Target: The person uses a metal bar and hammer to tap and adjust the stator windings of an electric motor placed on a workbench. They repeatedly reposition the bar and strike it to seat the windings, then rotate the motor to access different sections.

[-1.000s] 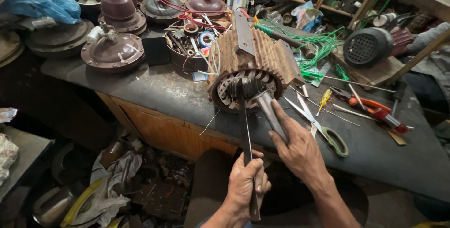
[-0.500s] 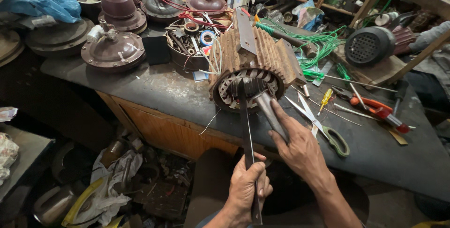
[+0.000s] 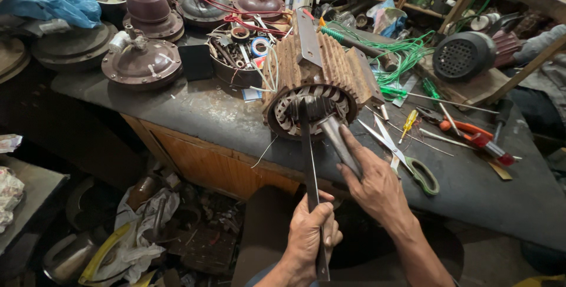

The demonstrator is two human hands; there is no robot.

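Observation:
A rusty finned motor stator (image 3: 321, 80) lies on its side on the dark workbench (image 3: 194, 113), its open bore facing me. My left hand (image 3: 309, 237) grips a long flat metal bar (image 3: 308, 157) whose upper end reaches into the bore. My right hand (image 3: 374, 184) holds a grey metal rod (image 3: 336, 139), its tip also set inside the bore beside the bar. Both hands are below the bench's front edge.
Green-handled scissors (image 3: 407, 157), screwdrivers (image 3: 471, 136) and green wire (image 3: 407, 57) lie right of the stator. Brown fan motor housings (image 3: 141, 63) and a bowl of parts (image 3: 242, 51) stand at left. A black ribbed motor (image 3: 466, 54) sits at back right. Clutter covers the floor below.
Both hands and their tools have stayed almost in place at the stator's bore; the right hand has shifted slightly on the rod.

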